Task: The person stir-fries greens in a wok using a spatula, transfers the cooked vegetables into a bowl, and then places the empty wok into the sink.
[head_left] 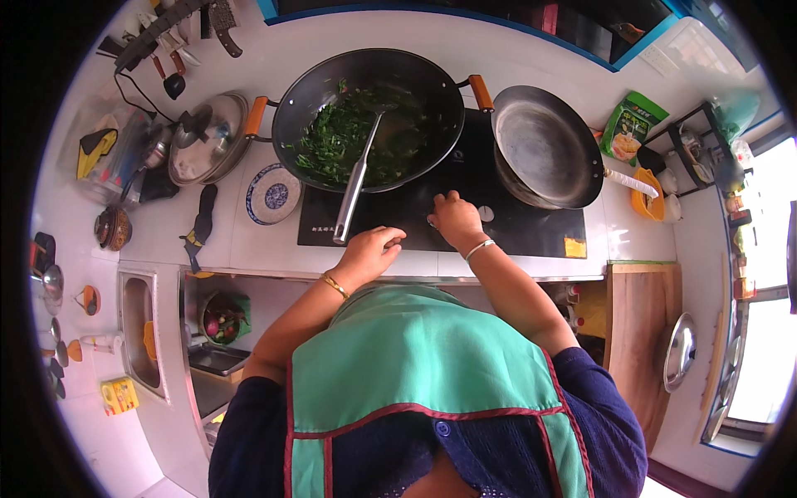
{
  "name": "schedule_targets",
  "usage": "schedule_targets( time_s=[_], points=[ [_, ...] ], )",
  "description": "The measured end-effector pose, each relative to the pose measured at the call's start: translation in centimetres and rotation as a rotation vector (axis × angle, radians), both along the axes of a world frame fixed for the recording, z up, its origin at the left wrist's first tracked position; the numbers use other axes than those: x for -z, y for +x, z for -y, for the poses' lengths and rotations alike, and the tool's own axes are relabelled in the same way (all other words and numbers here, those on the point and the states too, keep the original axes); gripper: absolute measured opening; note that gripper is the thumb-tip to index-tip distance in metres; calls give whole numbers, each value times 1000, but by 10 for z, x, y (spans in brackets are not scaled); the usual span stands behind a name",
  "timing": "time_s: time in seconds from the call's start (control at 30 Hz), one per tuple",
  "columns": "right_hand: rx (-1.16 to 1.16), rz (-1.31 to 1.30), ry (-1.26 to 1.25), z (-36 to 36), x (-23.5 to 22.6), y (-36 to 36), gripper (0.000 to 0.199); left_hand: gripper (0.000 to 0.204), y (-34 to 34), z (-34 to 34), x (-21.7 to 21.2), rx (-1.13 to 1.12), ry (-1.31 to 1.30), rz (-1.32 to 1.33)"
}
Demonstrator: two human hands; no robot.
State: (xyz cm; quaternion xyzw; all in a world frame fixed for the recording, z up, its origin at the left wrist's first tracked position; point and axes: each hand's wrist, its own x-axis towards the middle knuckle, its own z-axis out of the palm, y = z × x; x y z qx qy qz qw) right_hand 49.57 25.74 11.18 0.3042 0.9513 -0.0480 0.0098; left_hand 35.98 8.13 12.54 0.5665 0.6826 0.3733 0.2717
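Under right fingers (pixel 440 207): cooktop (pixel 531 228) controls, fingertips curled, pressing panel. Left hand (pixel 369 253) hovering loosely curled, holding nothing, just below spatula (pixel 355 187) handle end. Wok (pixel 369 116) of greens (pixel 332 141) sitting beyond fingers. Advice: pressing lightly, keeping wrist off hot wok rim.

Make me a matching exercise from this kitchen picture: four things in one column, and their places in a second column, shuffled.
Things:
1. wok of greens
2. empty pan
3. blue patterned plate
4. right hand

Places:
A. on the white counter left of the black cooktop
B. on the cooktop's right side
C. on the cooktop's front edge, fingers at the controls
D. on the cooktop's left side, a ladle in it

Pairs: 1-D, 2-B, 3-A, 4-C
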Motion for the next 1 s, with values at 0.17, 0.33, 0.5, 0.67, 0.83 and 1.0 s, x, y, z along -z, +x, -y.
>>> schedule_targets(
  time_s=[0.17,0.33,0.5,0.67,0.83,1.0],
  points=[
    [137,25,-16,1,5,-7,40,24,-24,16,-12,75,-58,38],
    [369,33,-14,11,4,-19,40,25,-65,29,-21,158,-85,-9],
    [540,-172,156,45,-24,-24,34,25,-109,39,-35,357,-32,-14],
    [313,-713,47,118,-84,-32,41,18,-150,50,-77,456,20,111],
    [161,-733,-7,153,-98,-76,55,18,-174,43,-114,406,143,209],
    [-38,-626,99,141,-133,-107,45,17,-193,45,-121,342,229,267]
  ],
)
